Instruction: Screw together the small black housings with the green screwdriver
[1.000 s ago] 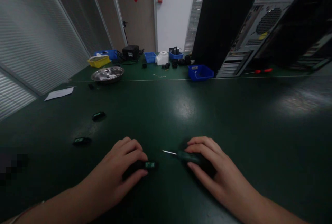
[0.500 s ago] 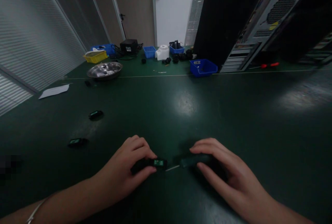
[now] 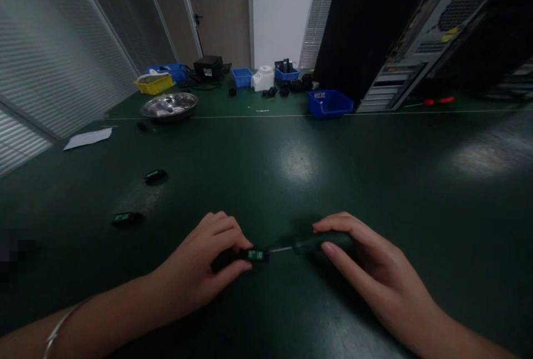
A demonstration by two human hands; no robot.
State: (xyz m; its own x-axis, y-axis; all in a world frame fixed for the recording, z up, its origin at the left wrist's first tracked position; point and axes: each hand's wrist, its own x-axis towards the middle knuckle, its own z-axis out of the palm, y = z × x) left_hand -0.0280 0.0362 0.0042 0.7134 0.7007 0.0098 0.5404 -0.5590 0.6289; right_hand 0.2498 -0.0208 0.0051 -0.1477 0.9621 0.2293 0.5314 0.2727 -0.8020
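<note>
Between thumb and fingers, my left hand [image 3: 216, 256] pinches a small black device with a green circuit board [image 3: 255, 255] facing up. My right hand [image 3: 370, 270] grips the dark handle of a screwdriver [image 3: 310, 243], closed around it from the right. The thin metal shaft points left, and its tip is at the device's right end; whether it touches cannot be made out. Two similar black devices lie on the green table to the left, one nearer [image 3: 127, 218] and one farther [image 3: 155, 176].
Along the back stand a metal bowl [image 3: 169, 105], a yellow bin [image 3: 154, 85], a blue bin [image 3: 330, 105] and a white plastic part [image 3: 263, 79]. A computer case [image 3: 412, 43] rises at the back right beside a red-handled tool [image 3: 437, 101]. A paper sheet [image 3: 88, 138] lies far left.
The screwdriver has swung closer to level, its tip rising to line up with the device's right end. My right hand has shifted slightly right; my left hand keeps its pinch.
</note>
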